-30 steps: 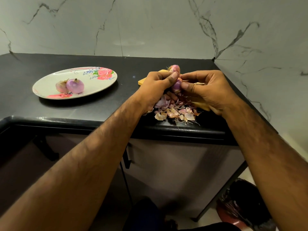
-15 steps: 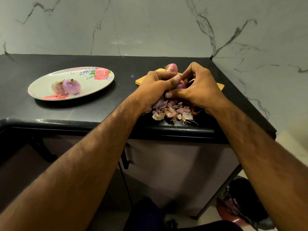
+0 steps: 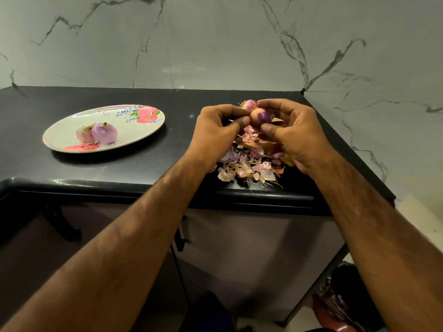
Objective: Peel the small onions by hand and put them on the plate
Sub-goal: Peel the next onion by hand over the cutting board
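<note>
The left hand (image 3: 215,133) and right hand (image 3: 299,137) cover much of the peel heap (image 3: 249,168) and the underside of the held onion (image 3: 261,116). Behind their fingers (image 3: 271,103), a second onion (image 3: 249,105) shows only its top. On the plate (image 3: 69,127), the front onion (image 3: 104,133) hides part of the rear onion (image 3: 83,134). Both forearms run off the bottom edge, and the tabletop (image 3: 119,168) is cut off at the left.

Left forearm (image 3: 107,248) and right forearm (image 3: 383,236) showing bare to the frame's edge, fine hair lying along both, left hand (image 3: 215,133) and right hand (image 3: 299,135) showing short nails, skin creasing at knuckles
</note>
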